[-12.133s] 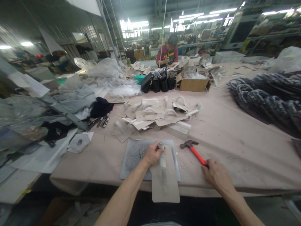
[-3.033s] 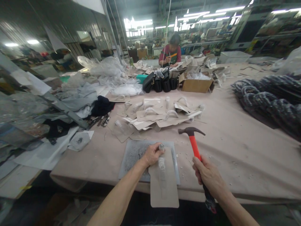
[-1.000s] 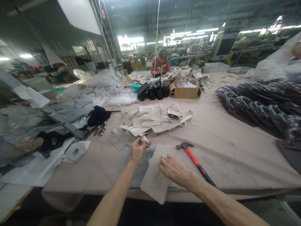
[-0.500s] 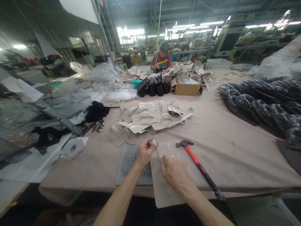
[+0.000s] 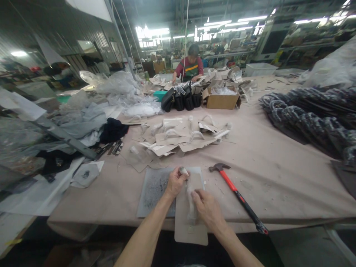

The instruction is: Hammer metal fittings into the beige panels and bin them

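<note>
A flat beige panel point(image 5: 183, 231) lies partly on a grey mat point(image 5: 152, 193), its near end jutting past the table edge. Along its middle runs a handle point(image 5: 191, 211) wrapped in cloudy clear film. My left hand point(image 5: 175, 182) is closed around a small whitish roll point(image 5: 184, 171), round end up, above the panel's far part. With fingers bent and pinched, my right hand point(image 5: 207, 207) grips the wrapped handle's right side; its fingertips are partly hidden. A claw hammer point(image 5: 236, 194) with a red and black grip rests to the right.
Beyond the mat lies a pile of beige panels point(image 5: 178, 139) with wrapped handles. Further back are black bags point(image 5: 180, 100) and a cardboard box point(image 5: 222, 100). Dark wrapped pieces point(image 5: 311, 122) are stacked at right. A metal bar point(image 5: 66, 135) slants at left. Another person point(image 5: 191, 66) sits opposite.
The panel has shifted left and straightened, exposing the wrapped handle. My right hand has moved slightly down and its fingers have shifted; my left hand still holds the roll, a little further right.
</note>
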`<state>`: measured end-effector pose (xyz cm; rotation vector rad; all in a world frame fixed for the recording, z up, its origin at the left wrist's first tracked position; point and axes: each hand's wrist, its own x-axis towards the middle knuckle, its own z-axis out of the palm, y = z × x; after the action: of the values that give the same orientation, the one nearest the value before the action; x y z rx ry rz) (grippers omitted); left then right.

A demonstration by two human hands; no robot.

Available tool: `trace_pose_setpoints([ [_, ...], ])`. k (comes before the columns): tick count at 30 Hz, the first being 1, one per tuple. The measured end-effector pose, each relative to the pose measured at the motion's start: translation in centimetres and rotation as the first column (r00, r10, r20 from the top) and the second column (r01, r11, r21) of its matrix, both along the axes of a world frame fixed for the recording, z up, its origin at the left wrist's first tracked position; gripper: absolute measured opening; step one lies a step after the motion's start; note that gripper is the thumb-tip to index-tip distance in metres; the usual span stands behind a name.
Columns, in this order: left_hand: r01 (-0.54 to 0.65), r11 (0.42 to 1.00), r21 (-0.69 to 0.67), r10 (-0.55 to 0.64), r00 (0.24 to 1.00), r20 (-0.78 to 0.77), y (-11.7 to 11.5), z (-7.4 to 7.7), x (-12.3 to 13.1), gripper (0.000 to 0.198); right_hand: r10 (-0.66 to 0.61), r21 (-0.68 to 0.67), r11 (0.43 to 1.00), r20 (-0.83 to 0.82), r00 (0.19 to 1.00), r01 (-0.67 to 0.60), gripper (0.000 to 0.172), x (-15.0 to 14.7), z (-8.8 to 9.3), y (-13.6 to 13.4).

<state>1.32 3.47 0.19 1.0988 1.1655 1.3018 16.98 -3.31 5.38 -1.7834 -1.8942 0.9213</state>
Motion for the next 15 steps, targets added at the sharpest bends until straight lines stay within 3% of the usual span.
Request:
trace_pose_setpoints([
  [3,0.017,1.0,-0.003,-0.017,1.0,-0.005,-0.1,0.0,0.0,0.033,-0.134,0.215,0.972,0.175,0.975,0.095,0.037,3.5,-0.4,1.3],
  [6,0.028,1.0,0.014,-0.027,0.999,-0.036,-0.1,-0.2,0.0,0.029,-0.217,0.356,0.933,0.439,0.872,0.053,0.034,7.5,-0.7,2.4],
  [10,0.037,0.998,0.044,-0.034,0.997,-0.072,-0.2,-0.1,0.1,0.026,-0.17,0.18,0.981,0.621,0.765,0.073,0.031,11.5,-1.6,2.9],
  [12,0.05,0.997,0.055,-0.044,0.994,-0.099,-0.2,-0.1,0.1,0.024,-0.158,0.092,0.987,0.564,0.811,0.128,0.025,12.3,-2.0,2.8],
  [15,0.088,0.993,0.077,-0.074,0.983,-0.168,-0.1,-0.1,-0.1,0.018,-0.254,-0.066,0.957,0.283,0.925,0.282,0.006,12.5,-2.1,2.9],
])
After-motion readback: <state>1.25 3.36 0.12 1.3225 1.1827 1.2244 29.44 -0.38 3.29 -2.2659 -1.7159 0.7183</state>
